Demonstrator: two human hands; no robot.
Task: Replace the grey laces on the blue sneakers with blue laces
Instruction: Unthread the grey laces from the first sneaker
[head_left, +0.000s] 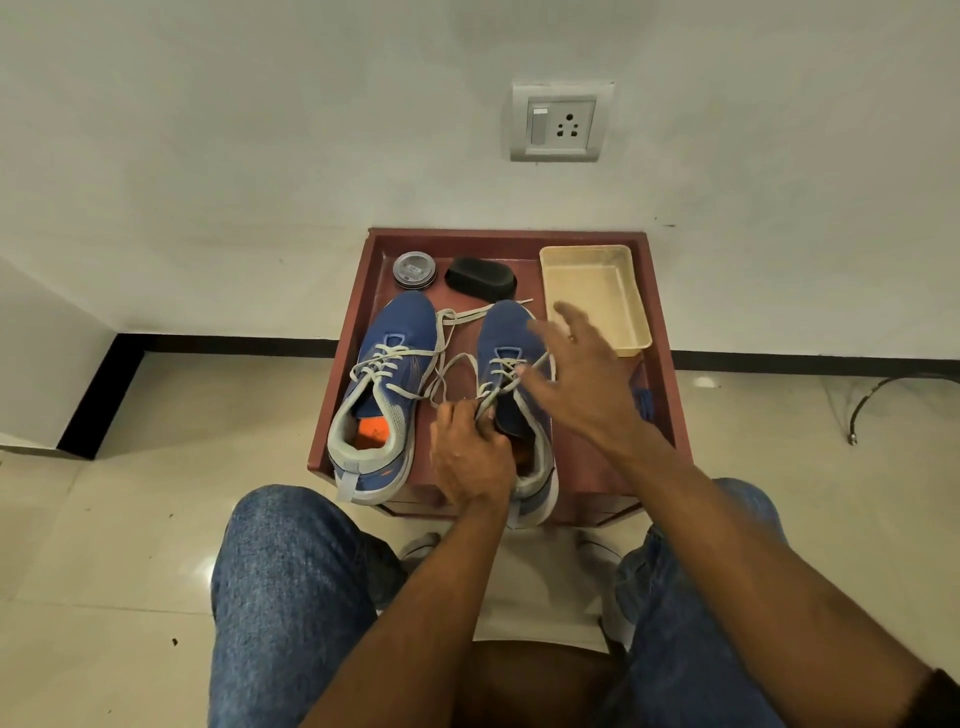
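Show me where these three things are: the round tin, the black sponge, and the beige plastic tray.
round tin (414, 269), head view, middle of its lid.
black sponge (480, 279), head view, centre of its top face.
beige plastic tray (594, 291), head view, bare floor of the tray.

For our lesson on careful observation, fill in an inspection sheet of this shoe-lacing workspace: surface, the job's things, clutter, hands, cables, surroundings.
Surface: small red-brown table with a raised rim, set against a white wall.
Job's things: two blue sneakers, left sneaker and right sneaker, both threaded with grey laces, loosened; blue laces by the table's right edge, partly hidden.
Clutter: round tin, black brush, empty cream tray.
Hands: left hand pinches a grey lace at the right sneaker; right hand open above it.
Cables: dark cable on the floor, right.
Surroundings: wall socket, tiled floor.
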